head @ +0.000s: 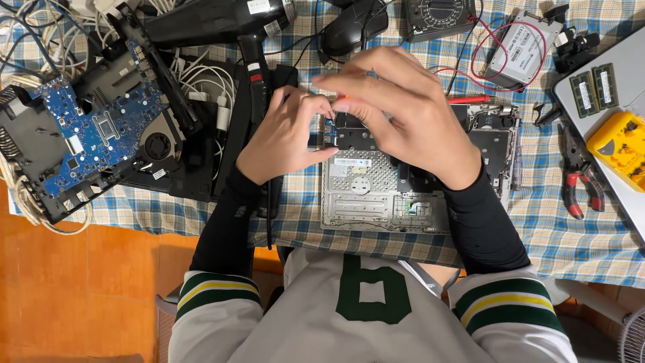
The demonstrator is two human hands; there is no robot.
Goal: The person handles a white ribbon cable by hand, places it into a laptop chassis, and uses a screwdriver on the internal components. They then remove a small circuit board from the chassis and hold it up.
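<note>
An opened laptop chassis with a perforated silver metal plate lies on the checked tablecloth in front of me. My left hand rests on its upper left corner, fingers curled beside a small blue circuit board. My right hand hovers over the chassis's upper middle, fingers pinched together at a small part; a red-handled tool shows just behind it. What the fingertips hold is hidden.
A blue motherboard with fan lies at left among white cables. A black hair dryer, a mouse, a multimeter and a hard drive sit along the back. Red-handled pliers, memory sticks and a yellow device are at right.
</note>
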